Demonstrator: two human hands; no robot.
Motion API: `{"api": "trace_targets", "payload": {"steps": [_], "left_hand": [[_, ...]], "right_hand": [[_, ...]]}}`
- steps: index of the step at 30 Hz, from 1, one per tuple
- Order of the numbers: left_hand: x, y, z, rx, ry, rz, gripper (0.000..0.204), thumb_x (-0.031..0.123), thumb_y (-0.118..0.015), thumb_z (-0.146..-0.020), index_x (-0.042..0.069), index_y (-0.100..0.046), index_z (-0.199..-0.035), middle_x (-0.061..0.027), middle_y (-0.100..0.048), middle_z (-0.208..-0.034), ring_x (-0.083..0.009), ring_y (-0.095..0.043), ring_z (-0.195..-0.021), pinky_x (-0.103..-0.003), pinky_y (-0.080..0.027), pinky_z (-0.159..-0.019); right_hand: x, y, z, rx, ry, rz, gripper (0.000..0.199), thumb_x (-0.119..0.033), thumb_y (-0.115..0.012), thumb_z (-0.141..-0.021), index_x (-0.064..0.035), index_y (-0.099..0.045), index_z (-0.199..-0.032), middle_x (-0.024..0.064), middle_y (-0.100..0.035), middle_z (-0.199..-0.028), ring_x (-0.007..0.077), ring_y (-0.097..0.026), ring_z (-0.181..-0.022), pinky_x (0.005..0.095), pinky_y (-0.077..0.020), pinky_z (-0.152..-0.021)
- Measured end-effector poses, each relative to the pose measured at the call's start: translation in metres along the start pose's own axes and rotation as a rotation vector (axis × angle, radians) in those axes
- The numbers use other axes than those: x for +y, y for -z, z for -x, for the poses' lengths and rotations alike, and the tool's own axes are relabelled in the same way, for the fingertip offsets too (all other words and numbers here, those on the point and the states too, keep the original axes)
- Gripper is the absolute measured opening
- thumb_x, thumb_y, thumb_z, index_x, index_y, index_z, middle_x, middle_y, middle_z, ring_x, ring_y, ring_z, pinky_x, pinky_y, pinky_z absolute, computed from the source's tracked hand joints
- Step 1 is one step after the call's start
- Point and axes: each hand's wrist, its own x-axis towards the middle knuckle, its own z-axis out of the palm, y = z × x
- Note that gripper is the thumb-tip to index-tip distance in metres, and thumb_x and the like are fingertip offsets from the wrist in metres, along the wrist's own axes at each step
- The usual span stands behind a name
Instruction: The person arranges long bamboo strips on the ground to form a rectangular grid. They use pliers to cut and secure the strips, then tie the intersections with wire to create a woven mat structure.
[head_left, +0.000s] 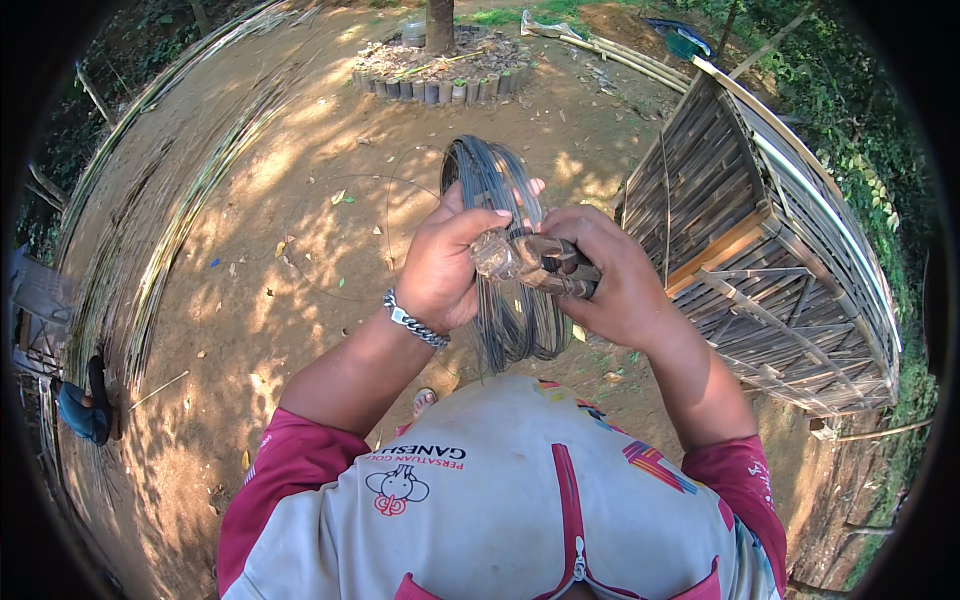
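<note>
My left hand (440, 255), with a chain bracelet at the wrist, is wrapped round a coil of thin dark wire (490, 180). The coil stands roughly on edge in front of my chest, its loops hanging below the hand. My right hand (610, 270) grips a worn pair of pliers (540, 262) by the handles. Their blunt, rusty head points left across the coil, close to my left thumb. The jaws' exact position cannot be made out. A loose end of thin wire (388, 215) arcs out to the left of the coil.
Long split bamboo strips (190, 215) lie along the dirt ground at left. A woven bamboo structure (740, 230) stands close on the right. Ahead, a tree trunk (439, 25) rises inside a ring edging (440, 92). Another person (85, 410) crouches at far left.
</note>
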Motion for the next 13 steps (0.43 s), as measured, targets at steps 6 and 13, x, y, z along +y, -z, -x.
{"api": "trace_targets", "payload": {"steps": [6,13], "left_hand": [[0.001,0.004,-0.003,-0.062,0.002,0.106,0.042,-0.002,-0.046,-0.092,0.0,-0.042,-0.134,-0.019,-0.059,-0.131,-0.0258,-0.067,-0.105,-0.045,-0.061,-0.086],[0.007,0.003,-0.006,-0.091,0.003,0.103,0.046,0.011,-0.051,-0.099,-0.004,-0.039,-0.141,-0.0258,-0.05,-0.143,-0.0353,-0.062,-0.118,-0.049,-0.058,-0.093]], "right_hand": [[-0.001,0.005,-0.004,0.054,0.002,0.04,0.046,0.004,-0.071,-0.069,-0.0018,-0.06,-0.114,0.0132,-0.064,-0.114,0.0304,-0.066,-0.099,0.0354,-0.0537,-0.083],[-0.006,0.015,-0.007,-0.013,-0.127,0.03,0.045,0.001,-0.071,-0.073,-0.0024,-0.061,-0.116,0.0154,-0.065,-0.118,0.0289,-0.066,-0.106,0.0353,-0.0525,-0.091]]}}
